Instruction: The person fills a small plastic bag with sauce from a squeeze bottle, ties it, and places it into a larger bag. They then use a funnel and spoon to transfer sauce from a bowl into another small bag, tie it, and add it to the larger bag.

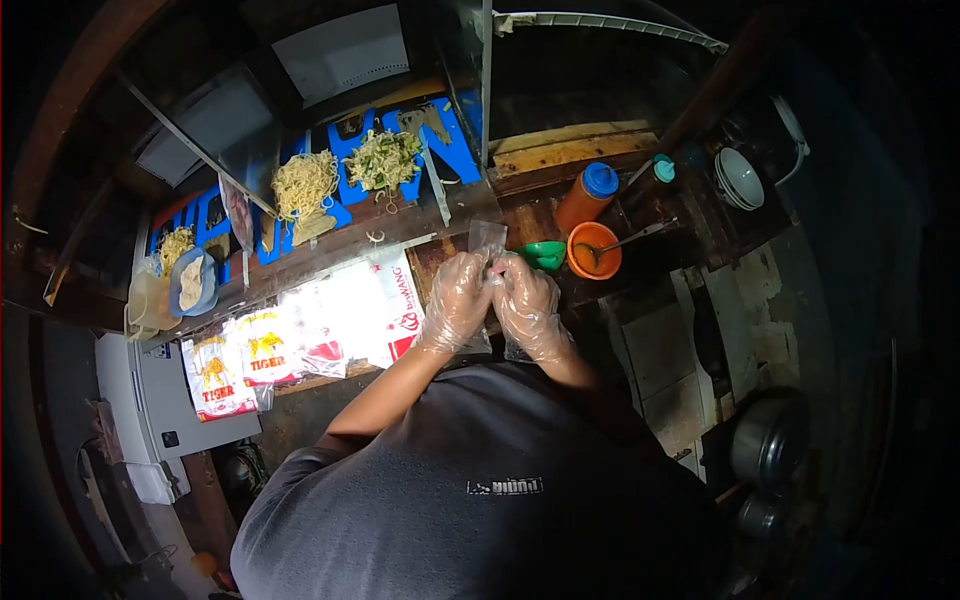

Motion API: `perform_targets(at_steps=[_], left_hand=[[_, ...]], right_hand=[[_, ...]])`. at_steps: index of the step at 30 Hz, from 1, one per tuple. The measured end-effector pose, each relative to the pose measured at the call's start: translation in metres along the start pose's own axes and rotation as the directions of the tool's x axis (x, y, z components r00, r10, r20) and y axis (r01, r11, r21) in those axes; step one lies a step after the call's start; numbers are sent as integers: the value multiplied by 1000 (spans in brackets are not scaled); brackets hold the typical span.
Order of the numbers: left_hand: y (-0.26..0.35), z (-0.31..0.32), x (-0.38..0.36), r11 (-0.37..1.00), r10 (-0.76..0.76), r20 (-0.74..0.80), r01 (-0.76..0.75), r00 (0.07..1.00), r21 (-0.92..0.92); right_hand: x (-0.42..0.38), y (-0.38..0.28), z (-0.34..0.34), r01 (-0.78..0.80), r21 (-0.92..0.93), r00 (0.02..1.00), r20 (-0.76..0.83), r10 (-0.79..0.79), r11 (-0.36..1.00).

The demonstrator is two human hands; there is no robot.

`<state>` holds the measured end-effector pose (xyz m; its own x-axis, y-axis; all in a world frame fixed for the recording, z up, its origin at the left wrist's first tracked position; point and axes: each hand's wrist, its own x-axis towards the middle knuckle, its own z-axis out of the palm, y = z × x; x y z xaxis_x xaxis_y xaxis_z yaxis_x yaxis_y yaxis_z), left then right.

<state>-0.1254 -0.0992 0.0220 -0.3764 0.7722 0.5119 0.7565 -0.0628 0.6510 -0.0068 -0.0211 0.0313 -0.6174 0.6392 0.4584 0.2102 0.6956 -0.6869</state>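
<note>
the small clear bag (488,240) stands upright between my left hand (457,300) and right hand (527,305); both fingers pinch its lower part.

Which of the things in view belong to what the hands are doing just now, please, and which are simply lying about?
In hand:
- left hand in a clear plastic glove
- right hand in a clear plastic glove
- small clear plastic bag, held by both

Lying about:
- orange squeeze bottle with blue cap
- orange bowl with a spoon
- small green bowl
- pale noodle piles
- printed Tiger bags
- stacked white bowls
</note>
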Motion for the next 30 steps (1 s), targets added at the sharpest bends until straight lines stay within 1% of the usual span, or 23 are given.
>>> perform_targets(at_steps=[2,4,5,7,9,11,12,13,14,15,16,18,19,20,21,22,23,24,25,26,27,28,30], left_hand=[[-3,0,3,995,-76,28,78,997,-60],[0,-3,5,989,-91,12,92,996,-115],[1,-4,5,980,-105,-3,103,994,-170],[-2,-3,3,981,-114,-5,112,993,-157],[-4,-5,3,982,-123,-8,121,992,-142],[-6,-9,3,993,-62,70,69,996,-95],[-5,-6,1,993,-66,68,72,995,-96],[-3,0,-3,918,-190,21,185,982,-351],[-4,4,-7,768,-315,10,262,949,-584],[-5,4,-6,663,-369,44,297,928,-688],[-5,4,-7,662,-365,47,295,930,-689],[-1,-2,-6,257,-589,235,454,774,-853],[5,-16,-2,47,-643,400,555,653,-830],[1,-17,-4,47,-642,401,555,653,-830],[-6,-15,-7,-133,-536,480,492,694,-860],[-13,-13,-10,-315,-416,529,429,739,-847],[-19,-11,-14,-402,-362,547,403,755,-822],[-20,-12,-14,-401,-365,544,400,755,-824],[-22,-11,-12,-411,-357,574,427,737,-805],[-25,-11,-10,-421,-350,601,452,719,-786],[-21,-16,-5,-491,-293,582,403,759,-773],[-14,-18,-3,-492,-298,579,398,759,-774],[2,-21,5,-343,-459,587,477,667,-810]], right_hand=[[4,1,2,23,-18,999,-37,-24,1000],[3,2,7,44,-35,997,-69,-46,998],[0,5,12,6,47,999,-45,-4,999],[0,4,16,-122,146,992,28,119,982],[-3,4,14,-123,158,992,16,122,980],[-2,4,14,-125,170,992,8,126,977],[-1,3,13,-134,133,990,-21,138,982],[0,2,12,-144,96,987,-53,150,985],[0,-1,11,-146,93,987,-54,152,985],[1,-4,12,-145,122,984,-88,156,982],[2,-6,12,-142,151,979,-121,161,978],[2,0,17,-169,137,973,-132,188,976],[4,0,18,-185,185,969,-130,210,965],[4,1,19,-199,232,964,-127,233,952],[3,3,21,-199,232,964,-128,232,952],[2,5,23,-193,409,965,-83,247,892],[0,7,24,-188,572,967,-34,252,798],[1,4,22,-189,572,968,-31,251,798],[2,2,18,-337,807,909,145,391,484],[4,0,13,-436,896,823,357,442,87],[10,-13,1,-507,855,719,489,494,-110],[8,-12,2,-512,852,716,494,492,-110],[5,-10,3,-497,786,734,607,304,-368]])
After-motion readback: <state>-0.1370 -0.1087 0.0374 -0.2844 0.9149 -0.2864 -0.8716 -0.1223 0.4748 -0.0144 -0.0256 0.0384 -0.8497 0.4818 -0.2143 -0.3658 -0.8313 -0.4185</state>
